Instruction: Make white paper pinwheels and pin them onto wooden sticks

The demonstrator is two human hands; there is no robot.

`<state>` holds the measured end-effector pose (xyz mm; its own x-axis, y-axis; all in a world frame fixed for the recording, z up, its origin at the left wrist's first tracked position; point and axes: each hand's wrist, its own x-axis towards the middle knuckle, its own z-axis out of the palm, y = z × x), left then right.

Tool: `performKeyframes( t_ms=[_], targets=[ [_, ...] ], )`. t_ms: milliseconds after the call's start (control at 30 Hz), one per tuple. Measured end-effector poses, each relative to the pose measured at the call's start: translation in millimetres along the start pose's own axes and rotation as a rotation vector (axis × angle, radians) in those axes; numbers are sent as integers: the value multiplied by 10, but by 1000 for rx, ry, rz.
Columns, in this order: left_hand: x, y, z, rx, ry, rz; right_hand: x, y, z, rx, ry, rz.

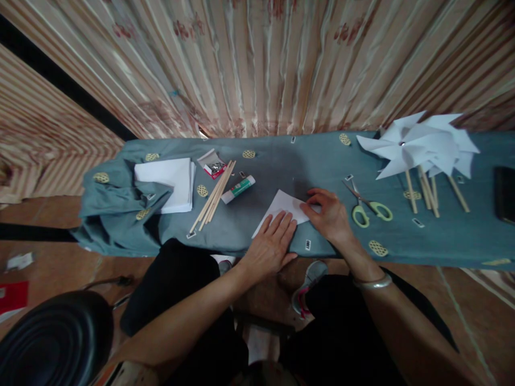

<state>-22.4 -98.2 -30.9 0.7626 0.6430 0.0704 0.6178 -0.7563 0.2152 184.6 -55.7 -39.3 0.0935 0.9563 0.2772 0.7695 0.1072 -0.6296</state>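
Observation:
A folded sheet of white paper [284, 202] lies near the front edge of the cloth-covered table. My left hand [270, 244] rests flat on its lower part, fingers stretched out. At the paper's right corner, my right hand [328, 214] pinches the edge between thumb and fingers. Just right of that hand lie scissors [368, 208] with green handles, blades partly apart. To the left of the paper are a glue stick [238, 190] and several thin wooden sticks [215, 195].
White paper pinwheels [418, 145] on sticks lie at the right. A stack of white paper [171, 182] sits at the left, beside a small open box of metal pins [213, 165]. A dark object [504, 193] is at the right edge. Behind the table hangs a curtain [257, 64].

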Motion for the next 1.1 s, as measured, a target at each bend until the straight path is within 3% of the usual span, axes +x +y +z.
performKeyframes(
  t_ms=[233, 800, 933, 1100],
  targets=[
    [-5, -7, 14, 9, -12, 12, -156, -61, -14, -89, 2, -85],
    [4, 15, 16, 14, -24, 1, -452, -90, 4, -218, -24, -44],
    [-148, -82, -2, 16, -4, 1, -429, 107, -72, -206, 27, 17],
    [-538, -258, -92, 31, 38, -45, -367, 343, -173, -176, 83, 81]
  ],
)
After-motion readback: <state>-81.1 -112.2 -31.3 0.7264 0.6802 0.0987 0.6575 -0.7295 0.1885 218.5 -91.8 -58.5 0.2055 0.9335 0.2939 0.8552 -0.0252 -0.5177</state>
